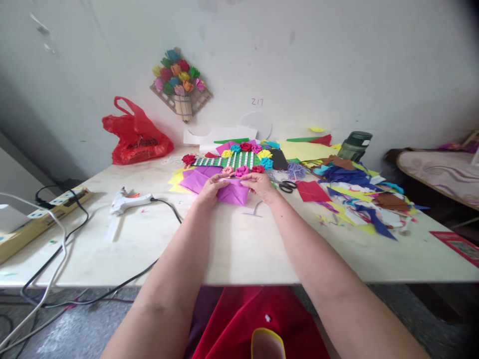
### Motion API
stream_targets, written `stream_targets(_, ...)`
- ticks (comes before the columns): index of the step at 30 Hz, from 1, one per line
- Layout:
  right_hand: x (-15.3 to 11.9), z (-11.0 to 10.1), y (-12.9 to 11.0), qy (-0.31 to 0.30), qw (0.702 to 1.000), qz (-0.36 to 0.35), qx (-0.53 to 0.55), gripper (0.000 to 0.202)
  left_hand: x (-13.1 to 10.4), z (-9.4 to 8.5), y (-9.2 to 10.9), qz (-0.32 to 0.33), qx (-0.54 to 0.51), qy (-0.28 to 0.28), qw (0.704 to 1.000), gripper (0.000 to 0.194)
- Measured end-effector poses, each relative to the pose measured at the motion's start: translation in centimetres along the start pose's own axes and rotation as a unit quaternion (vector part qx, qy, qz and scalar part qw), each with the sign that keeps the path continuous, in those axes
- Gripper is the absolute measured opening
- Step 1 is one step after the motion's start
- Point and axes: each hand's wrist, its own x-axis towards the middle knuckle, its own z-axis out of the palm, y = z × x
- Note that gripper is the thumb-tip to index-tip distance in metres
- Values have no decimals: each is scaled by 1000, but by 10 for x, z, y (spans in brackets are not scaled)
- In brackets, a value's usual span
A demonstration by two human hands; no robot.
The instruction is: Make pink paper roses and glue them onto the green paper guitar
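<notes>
A sheet of purple crepe paper (232, 193) is pinched along its upper edge by both hands, near the middle of the table. My left hand (212, 187) grips its left side, and my right hand (262, 185) has hold of the right end. More purple paper (194, 178) lies just left of the held sheet, over some yellow paper (176, 180). Right behind my fingers is a green and white craft piece (224, 161) bordered with coloured paper flowers, among them a magenta one (242, 171). Black-handled scissors (288, 186) rest to the right of my right hand.
On the left are a white glue gun (129, 200) with a black cord and a power strip (45, 214). A red plastic bag (138, 137) stands behind them. Paper scraps (359, 189) and a dark green bottle (355, 146) occupy the right side.
</notes>
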Motion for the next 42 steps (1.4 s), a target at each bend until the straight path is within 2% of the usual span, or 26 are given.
stream_targets(8,0,2,-1,-11,1000,-23,-11,28,1,-1,-4,-7,3,-15,1000,50)
stream_targets(15,0,2,1,-11,998,-38,-49,27,-2,1,0,0,7,-14,1000,53)
stream_targets(23,0,0,0,-34,999,-11,-36,35,-1,-1,-2,5,7,-31,999,57)
stream_targets(28,1,1,2,-22,997,9,-76,47,2,-3,-4,15,16,-61,998,59)
stream_targets(33,4,2,11,-13,989,-9,-150,40,0,2,-2,16,28,-66,997,64)
stream_targets(42,5,2,14,10,985,-32,-168,38,-2,5,-1,-18,16,-70,997,46)
